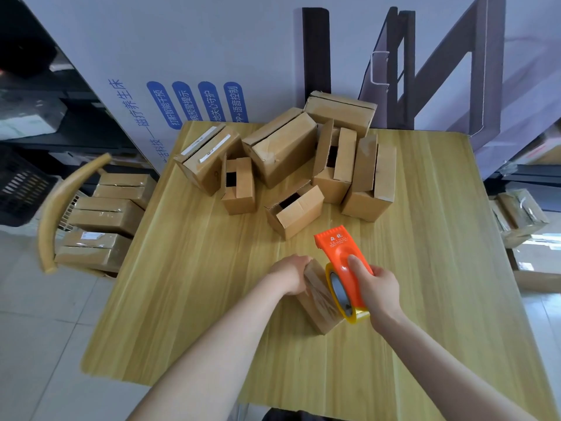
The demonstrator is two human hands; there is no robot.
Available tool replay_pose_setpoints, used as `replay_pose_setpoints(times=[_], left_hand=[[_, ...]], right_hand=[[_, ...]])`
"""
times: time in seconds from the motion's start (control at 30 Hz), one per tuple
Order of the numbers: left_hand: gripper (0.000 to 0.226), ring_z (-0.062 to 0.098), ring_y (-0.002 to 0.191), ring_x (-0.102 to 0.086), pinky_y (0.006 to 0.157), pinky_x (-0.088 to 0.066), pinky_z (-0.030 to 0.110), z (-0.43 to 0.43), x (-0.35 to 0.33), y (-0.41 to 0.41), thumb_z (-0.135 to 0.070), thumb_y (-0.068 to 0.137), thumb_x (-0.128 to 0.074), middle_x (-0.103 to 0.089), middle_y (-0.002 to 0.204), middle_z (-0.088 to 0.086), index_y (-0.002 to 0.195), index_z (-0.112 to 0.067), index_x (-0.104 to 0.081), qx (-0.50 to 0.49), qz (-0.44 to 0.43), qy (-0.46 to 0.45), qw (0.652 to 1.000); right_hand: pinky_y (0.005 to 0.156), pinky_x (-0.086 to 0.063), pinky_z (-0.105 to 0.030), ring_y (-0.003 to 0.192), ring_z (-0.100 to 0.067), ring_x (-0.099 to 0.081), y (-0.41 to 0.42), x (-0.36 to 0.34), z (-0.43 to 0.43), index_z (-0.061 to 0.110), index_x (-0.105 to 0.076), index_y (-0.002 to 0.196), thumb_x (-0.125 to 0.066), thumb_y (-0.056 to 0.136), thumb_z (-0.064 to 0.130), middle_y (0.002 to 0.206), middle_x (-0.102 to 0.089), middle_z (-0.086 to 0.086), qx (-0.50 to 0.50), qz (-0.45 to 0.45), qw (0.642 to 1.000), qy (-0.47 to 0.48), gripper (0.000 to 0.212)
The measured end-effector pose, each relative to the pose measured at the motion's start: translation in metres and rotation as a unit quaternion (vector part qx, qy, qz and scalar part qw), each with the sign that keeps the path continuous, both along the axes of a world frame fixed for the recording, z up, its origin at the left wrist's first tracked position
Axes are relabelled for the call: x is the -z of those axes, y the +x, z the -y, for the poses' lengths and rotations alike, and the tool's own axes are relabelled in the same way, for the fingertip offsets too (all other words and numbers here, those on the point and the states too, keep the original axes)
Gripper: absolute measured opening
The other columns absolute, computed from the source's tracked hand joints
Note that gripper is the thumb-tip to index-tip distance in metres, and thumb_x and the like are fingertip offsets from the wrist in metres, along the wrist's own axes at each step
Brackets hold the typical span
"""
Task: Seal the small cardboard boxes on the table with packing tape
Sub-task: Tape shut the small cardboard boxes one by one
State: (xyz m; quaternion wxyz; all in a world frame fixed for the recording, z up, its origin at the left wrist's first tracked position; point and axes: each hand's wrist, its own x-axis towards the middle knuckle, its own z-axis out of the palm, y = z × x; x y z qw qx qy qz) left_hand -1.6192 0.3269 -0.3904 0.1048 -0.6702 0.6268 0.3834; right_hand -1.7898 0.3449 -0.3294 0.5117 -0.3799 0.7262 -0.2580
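A small cardboard box (318, 305) lies near the middle front of the wooden table (188, 299), with shiny clear tape along its top. My left hand (291, 276) grips the box's far end. My right hand (378, 288) holds an orange tape dispenser (340, 250) whose yellowish tape roll (341, 291) rests against the box's right side. Several small cardboard boxes (282, 153) are piled at the back of the table, some with flaps standing open.
A wooden chair (51, 214) at the left carries a stack of taped boxes (103, 217). More packed boxes (516, 217) sit at the right. A large white printed carton (170, 71) stands behind the table. Bare tabletop lies left and right of my hands.
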Motion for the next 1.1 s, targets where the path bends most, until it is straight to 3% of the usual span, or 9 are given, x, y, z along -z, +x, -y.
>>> replay_pose_setpoints(times=[0.07, 0.2, 0.33, 0.4, 0.47, 0.53, 0.73, 1.1], left_hand=[[0.061, 0.026, 0.118, -0.052, 0.086, -0.050, 0.032, 0.006, 0.000, 0.002, -0.007, 0.086, -0.051, -0.045, 0.139, 0.001, 0.142, -0.026, -0.036, 0.018, -0.015, 0.030, 0.999], [0.070, 0.027, 0.122, -0.049, 0.089, -0.052, 0.036, 0.012, 0.002, 0.004, -0.002, 0.084, -0.049, -0.041, 0.144, 0.002, 0.145, -0.030, -0.031, 0.005, -0.036, 0.050, 0.998], [0.083, 0.028, 0.135, -0.035, 0.100, -0.045, 0.039, 0.010, -0.008, 0.000, -0.010, 0.080, -0.068, -0.033, 0.148, 0.006, 0.149, -0.020, -0.024, 0.000, 0.064, -0.033, 0.997], [0.073, 0.029, 0.127, -0.043, 0.095, -0.048, 0.038, 0.013, -0.012, -0.002, -0.013, 0.075, -0.075, -0.042, 0.138, 0.006, 0.140, -0.014, -0.040, 0.049, 0.089, -0.079, 0.992], [0.048, 0.028, 0.113, -0.054, 0.081, -0.051, 0.035, 0.015, -0.013, -0.004, -0.012, 0.077, -0.072, -0.051, 0.127, 0.006, 0.121, -0.010, -0.054, 0.084, 0.080, -0.057, 0.992], [0.032, 0.028, 0.099, -0.060, 0.067, -0.047, 0.031, 0.018, -0.012, -0.004, -0.010, 0.078, -0.070, -0.055, 0.117, 0.007, 0.106, -0.012, -0.054, 0.108, 0.065, -0.032, 0.992], [0.038, 0.027, 0.096, -0.060, 0.069, -0.052, 0.033, 0.026, -0.013, -0.003, -0.005, 0.077, -0.063, -0.057, 0.111, 0.007, 0.112, -0.015, -0.050, 0.187, 0.058, -0.003, 0.981], [0.048, 0.027, 0.096, -0.059, 0.061, -0.043, 0.031, 0.020, -0.010, 0.002, -0.006, 0.082, -0.058, -0.052, 0.118, 0.005, 0.124, -0.025, -0.043, 0.184, 0.067, -0.014, 0.981]], right_hand=[[0.062, -0.052, -0.033, 0.065, -0.020, -0.064, 0.000, 0.000, 0.000, 0.015, -0.064, 0.070, -0.065, 0.087, 0.043, 0.071, -0.068, -0.006, -0.002, 0.002, 1.000, 0.001, 0.033], [0.068, -0.056, -0.038, 0.069, -0.024, -0.067, 0.000, 0.001, 0.001, 0.014, -0.064, 0.070, -0.065, 0.086, 0.045, 0.073, -0.070, -0.008, 0.001, 0.000, 1.000, 0.005, 0.034], [0.067, -0.055, -0.036, 0.070, -0.024, -0.067, -0.002, 0.001, 0.001, 0.013, -0.066, 0.073, -0.064, 0.086, 0.045, 0.074, -0.070, -0.008, 0.005, 0.004, 1.000, 0.008, 0.034], [0.064, -0.054, -0.034, 0.069, -0.022, -0.067, -0.003, 0.001, 0.001, 0.013, -0.066, 0.074, -0.064, 0.087, 0.044, 0.073, -0.070, -0.007, 0.008, 0.008, 1.000, 0.008, 0.034], [0.063, -0.053, -0.034, 0.069, -0.021, -0.067, -0.003, 0.000, 0.001, 0.016, -0.064, 0.072, -0.064, 0.087, 0.044, 0.073, -0.070, -0.006, 0.009, 0.010, 1.000, 0.006, 0.032], [0.068, -0.056, -0.038, 0.070, -0.024, -0.067, -0.003, 0.001, 0.001, 0.017, -0.063, 0.069, -0.065, 0.086, 0.044, 0.074, -0.070, -0.008, 0.010, 0.009, 1.000, 0.008, 0.032], [0.070, -0.056, -0.039, 0.071, -0.023, -0.068, -0.003, 0.003, 0.001, 0.019, -0.062, 0.069, -0.065, 0.086, 0.045, 0.074, -0.070, -0.007, 0.014, 0.009, 1.000, 0.008, 0.031], [0.060, -0.051, -0.031, 0.066, -0.020, -0.064, -0.003, 0.003, 0.002, 0.015, -0.062, 0.073, -0.064, 0.087, 0.044, 0.072, -0.067, -0.005, 0.021, 0.012, 1.000, 0.016, 0.033]])
